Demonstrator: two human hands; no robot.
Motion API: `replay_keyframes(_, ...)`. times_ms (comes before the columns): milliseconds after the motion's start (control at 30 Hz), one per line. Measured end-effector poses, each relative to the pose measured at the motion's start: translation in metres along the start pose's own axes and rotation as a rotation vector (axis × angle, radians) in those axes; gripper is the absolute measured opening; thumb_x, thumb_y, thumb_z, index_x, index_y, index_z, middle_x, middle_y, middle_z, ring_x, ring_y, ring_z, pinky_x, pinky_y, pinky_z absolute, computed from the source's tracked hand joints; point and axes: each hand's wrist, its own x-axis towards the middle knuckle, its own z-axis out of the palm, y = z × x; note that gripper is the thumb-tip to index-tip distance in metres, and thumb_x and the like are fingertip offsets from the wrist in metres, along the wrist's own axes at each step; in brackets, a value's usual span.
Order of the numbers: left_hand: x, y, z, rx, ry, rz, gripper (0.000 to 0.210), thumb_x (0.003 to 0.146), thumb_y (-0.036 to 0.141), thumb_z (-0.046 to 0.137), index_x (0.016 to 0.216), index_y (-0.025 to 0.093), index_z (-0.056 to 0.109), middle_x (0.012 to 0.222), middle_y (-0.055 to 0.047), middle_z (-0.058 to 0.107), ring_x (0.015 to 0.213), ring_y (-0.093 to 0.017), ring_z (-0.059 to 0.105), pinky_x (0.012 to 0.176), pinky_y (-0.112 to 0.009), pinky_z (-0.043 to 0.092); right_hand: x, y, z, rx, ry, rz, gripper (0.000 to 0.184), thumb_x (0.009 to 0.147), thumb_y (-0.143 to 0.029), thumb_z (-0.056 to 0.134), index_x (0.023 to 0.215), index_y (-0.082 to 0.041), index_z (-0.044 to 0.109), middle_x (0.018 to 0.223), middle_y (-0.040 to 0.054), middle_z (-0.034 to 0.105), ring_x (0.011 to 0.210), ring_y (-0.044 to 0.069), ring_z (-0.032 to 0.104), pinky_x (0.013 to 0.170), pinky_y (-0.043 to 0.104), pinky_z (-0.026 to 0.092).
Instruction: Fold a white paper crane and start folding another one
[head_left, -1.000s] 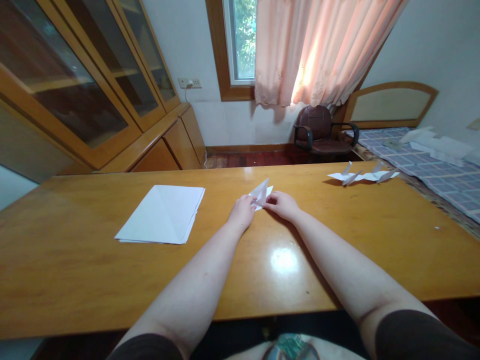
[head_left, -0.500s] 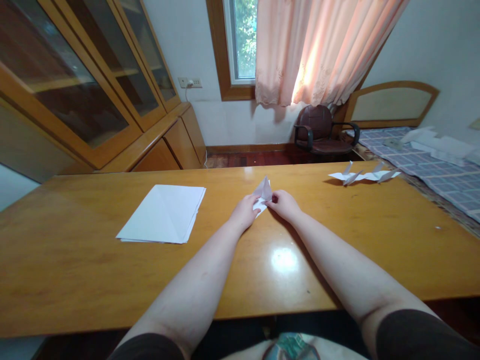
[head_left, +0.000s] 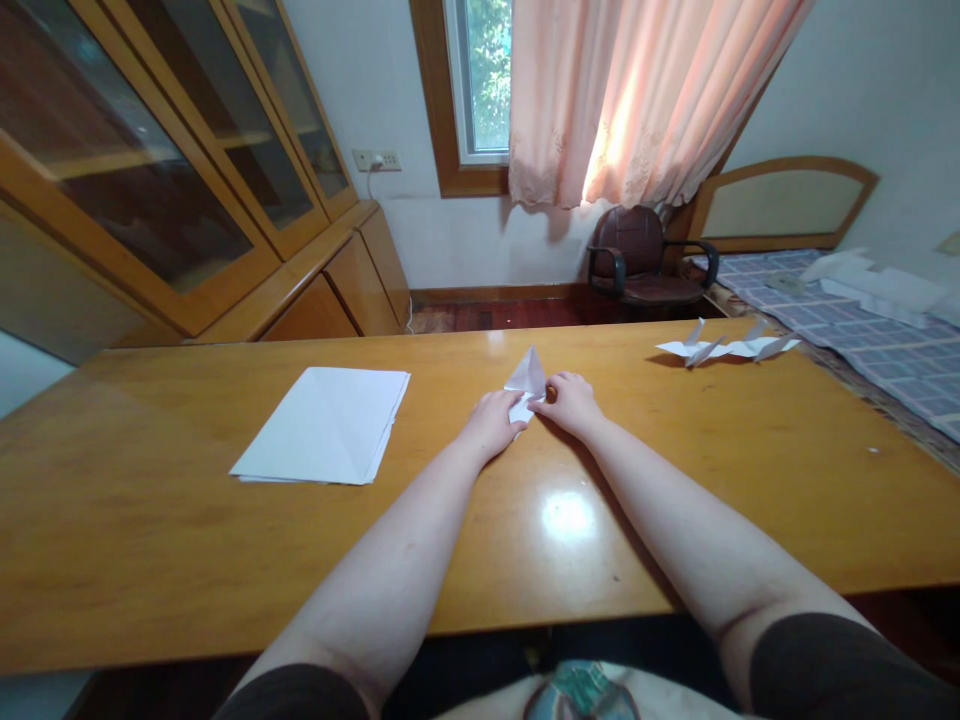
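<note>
Between my hands, near the far side of the table, is a small folded white paper (head_left: pixel 528 374) with a pointed flap standing up. My left hand (head_left: pixel 493 424) grips its left and near edge, the thumb pressed on the paper. On the other side my right hand (head_left: pixel 573 404) pinches the right edge between thumb and fingers. The fingertips of both hands partly cover the lower folds.
A stack of white paper sheets (head_left: pixel 322 425) lies on the wooden table (head_left: pixel 150 560) to the left. Folded paper birds (head_left: pixel 694 350) stand at the far right. Beyond the table are an armchair (head_left: pixel 634 255), a bed (head_left: pixel 825 310) and a glass-door cabinet (head_left: pixel 247 290).
The paper's upright flap is spread a little wider and flatter towards me. My right fingers have shifted slightly along its right edge; my left hand stays nearly in place.
</note>
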Motion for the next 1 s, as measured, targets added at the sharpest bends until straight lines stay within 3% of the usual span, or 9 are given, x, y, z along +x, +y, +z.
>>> replay_keyframes(133, -0.005, 0.008, -0.005, 0.05, -0.003, -0.01, 0.044, 0.078, 0.034, 0.06, 0.121, 0.024, 0.056, 0.12, -0.006, 0.06, 0.112, -0.023, 0.051, 0.097, -0.036, 0.037, -0.001, -0.002, -0.001, 0.02, -0.05, -0.088, 0.038, 0.067, -0.052, 0.069, 0.086, -0.02, 0.064, 0.094, 0.0073, 0.06, 0.093, 0.024, 0.049, 0.08, 0.033, 0.033)
replay_keyframes(267, -0.006, 0.012, -0.006, 0.076, 0.018, -0.034, 0.032, 0.081, 0.045, 0.055, 0.103, 0.024, 0.067, 0.106, -0.006, 0.066, 0.1, -0.023, 0.057, 0.09, -0.034, 0.041, -0.002, -0.006, 0.0, 0.031, -0.084, -0.167, 0.032, 0.067, -0.047, 0.071, 0.081, -0.019, 0.063, 0.092, 0.007, 0.061, 0.092, 0.023, 0.049, 0.083, 0.033, 0.033)
replay_keyframes(500, -0.001, 0.003, -0.003, 0.046, 0.028, -0.076, 0.018, 0.082, 0.028, 0.053, 0.085, 0.02, 0.069, 0.089, -0.006, 0.068, 0.084, -0.019, 0.06, 0.075, -0.028, 0.044, 0.003, 0.001, 0.001, 0.215, -0.127, -0.213, 0.021, 0.075, -0.038, 0.067, 0.084, -0.018, 0.068, 0.085, 0.0054, 0.066, 0.082, 0.018, 0.055, 0.077, 0.029, 0.038)
replay_keyframes(633, 0.0, 0.003, -0.004, 0.045, 0.026, -0.104, 0.015, 0.08, 0.026, 0.055, 0.085, 0.019, 0.067, 0.088, -0.006, 0.067, 0.081, -0.018, 0.06, 0.071, -0.027, 0.044, 0.008, 0.006, 0.003, 0.322, -0.159, -0.181, 0.015, 0.078, -0.031, 0.065, 0.084, -0.019, 0.071, 0.083, 0.0051, 0.068, 0.076, 0.016, 0.058, 0.073, 0.027, 0.041)
replay_keyframes(833, 0.0, 0.003, 0.0, 0.078, 0.043, -0.108, 0.022, 0.08, 0.037, 0.057, 0.092, 0.021, 0.067, 0.094, -0.006, 0.066, 0.087, -0.02, 0.059, 0.077, -0.029, 0.043, 0.008, 0.006, 0.007, 0.257, -0.11, -0.177, 0.015, 0.078, -0.031, 0.065, 0.074, -0.018, 0.071, 0.075, 0.0046, 0.066, 0.073, 0.015, 0.056, 0.072, 0.026, 0.04)
replay_keyframes(1000, 0.002, -0.002, 0.003, 0.057, 0.031, -0.126, 0.015, 0.079, 0.028, 0.058, 0.089, 0.021, 0.067, 0.091, -0.004, 0.067, 0.083, -0.018, 0.059, 0.074, -0.028, 0.043, 0.005, 0.004, 0.007, 0.215, -0.102, -0.182, 0.015, 0.076, -0.033, 0.066, 0.073, -0.019, 0.07, 0.076, 0.0042, 0.066, 0.077, 0.017, 0.055, 0.075, 0.028, 0.039)
